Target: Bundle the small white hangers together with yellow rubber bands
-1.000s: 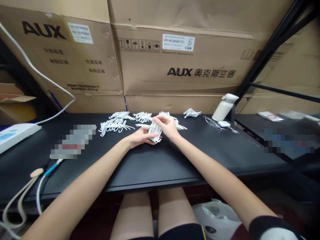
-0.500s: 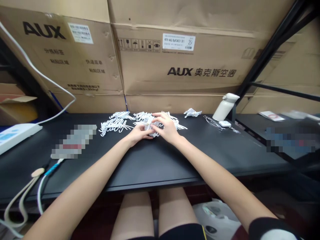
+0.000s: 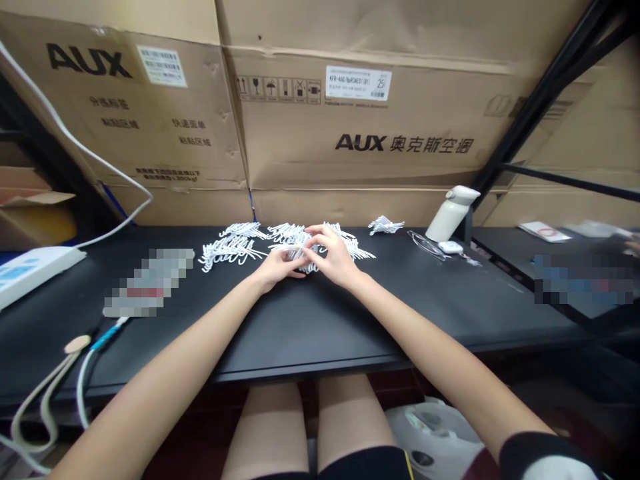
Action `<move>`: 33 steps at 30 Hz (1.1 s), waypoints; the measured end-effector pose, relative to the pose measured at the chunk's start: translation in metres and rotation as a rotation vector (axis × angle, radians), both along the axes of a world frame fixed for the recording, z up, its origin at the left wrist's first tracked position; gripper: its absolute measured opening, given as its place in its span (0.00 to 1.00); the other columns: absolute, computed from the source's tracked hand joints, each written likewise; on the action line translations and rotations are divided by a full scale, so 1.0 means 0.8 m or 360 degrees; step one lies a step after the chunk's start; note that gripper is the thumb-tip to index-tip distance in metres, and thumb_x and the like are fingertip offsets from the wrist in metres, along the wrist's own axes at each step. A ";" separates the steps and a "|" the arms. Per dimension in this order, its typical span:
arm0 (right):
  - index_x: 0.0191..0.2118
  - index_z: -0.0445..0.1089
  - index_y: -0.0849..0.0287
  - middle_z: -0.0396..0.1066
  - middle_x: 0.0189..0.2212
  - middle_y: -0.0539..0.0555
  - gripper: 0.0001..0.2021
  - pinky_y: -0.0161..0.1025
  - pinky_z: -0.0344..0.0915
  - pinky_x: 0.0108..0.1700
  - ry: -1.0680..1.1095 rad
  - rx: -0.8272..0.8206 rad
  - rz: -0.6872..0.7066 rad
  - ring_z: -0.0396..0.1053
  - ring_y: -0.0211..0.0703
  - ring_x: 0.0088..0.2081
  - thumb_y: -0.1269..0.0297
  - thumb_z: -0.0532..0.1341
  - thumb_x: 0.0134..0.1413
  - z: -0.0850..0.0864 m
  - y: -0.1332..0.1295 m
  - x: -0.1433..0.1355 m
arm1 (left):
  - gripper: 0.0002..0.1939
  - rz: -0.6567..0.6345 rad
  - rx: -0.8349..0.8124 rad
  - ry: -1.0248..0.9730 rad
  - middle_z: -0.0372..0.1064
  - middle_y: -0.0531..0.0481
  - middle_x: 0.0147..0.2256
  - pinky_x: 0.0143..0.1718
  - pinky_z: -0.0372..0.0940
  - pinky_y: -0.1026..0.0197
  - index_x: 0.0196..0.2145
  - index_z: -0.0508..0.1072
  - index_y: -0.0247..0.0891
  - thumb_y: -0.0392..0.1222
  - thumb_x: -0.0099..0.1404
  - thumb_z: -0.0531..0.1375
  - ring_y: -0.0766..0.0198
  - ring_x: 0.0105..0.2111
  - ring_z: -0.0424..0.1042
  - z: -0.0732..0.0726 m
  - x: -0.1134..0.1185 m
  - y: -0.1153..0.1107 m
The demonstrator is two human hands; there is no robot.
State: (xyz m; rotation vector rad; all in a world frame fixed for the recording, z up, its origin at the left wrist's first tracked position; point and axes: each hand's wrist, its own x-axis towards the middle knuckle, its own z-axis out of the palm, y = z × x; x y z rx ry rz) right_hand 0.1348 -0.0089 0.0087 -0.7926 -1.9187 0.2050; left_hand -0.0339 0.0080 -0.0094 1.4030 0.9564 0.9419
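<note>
A bundle of thin white hooks (image 3: 299, 241) sits between my hands, with a small yellowish spot on its upper side. My left hand (image 3: 277, 268) is closed round its near left side. From the right, my right hand (image 3: 334, 257) curls over the same bundle, thumb and fingers pinched at it; the fingertips partly hide the contact. Close by on the black table lie more white hooks in heaps: a left heap (image 3: 227, 250), a heap (image 3: 244, 230) behind it, and others partly behind my hands. A small bundle (image 3: 386, 225) lies apart at the right.
Cardboard boxes (image 3: 360, 173) wall off the table's (image 3: 310, 333) back. A white bottle (image 3: 453, 213), a cable and a small white case (image 3: 450, 247) stand right. At left are a blurred-out flat object (image 3: 150, 283), a power strip (image 3: 40, 270) and cords. Another person's hand (image 3: 634, 244) shows far right.
My hands stay on the bundle, with the right fingers shifted slightly and the yellowish spot showing more clearly. Another person's hand has come into view at the right edge.
</note>
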 end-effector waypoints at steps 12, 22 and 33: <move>0.30 0.69 0.58 0.67 0.48 0.59 0.06 0.50 0.60 0.55 0.0032 -0.0045 -0.0036 0.64 0.48 0.52 0.63 0.58 0.56 -0.002 0.000 -0.002 | 0.23 0.0005 0.0001 0.0001 0.71 0.48 0.31 0.35 0.73 0.56 0.36 0.77 0.34 0.52 0.46 0.70 0.59 0.37 0.71 0.001 -0.001 0.002; 0.33 0.67 0.59 0.71 0.41 0.58 0.07 0.41 0.67 0.42 0.0524 -0.0273 -0.0274 0.70 0.44 0.41 0.63 0.56 0.54 0.005 0.008 0.007 | 0.21 -0.0119 -0.0190 -0.0127 0.75 0.45 0.40 0.42 0.71 0.56 0.39 0.77 0.35 0.44 0.46 0.72 0.60 0.39 0.74 0.004 -0.005 0.004; 0.34 0.67 0.58 0.74 0.30 0.52 0.10 0.42 0.69 0.40 0.0677 -0.0888 0.0074 0.73 0.42 0.35 0.58 0.62 0.48 -0.001 0.019 0.004 | 0.17 -0.0274 -0.0322 -0.0355 0.75 0.40 0.42 0.42 0.71 0.53 0.43 0.76 0.35 0.38 0.54 0.65 0.53 0.43 0.74 0.007 -0.012 0.005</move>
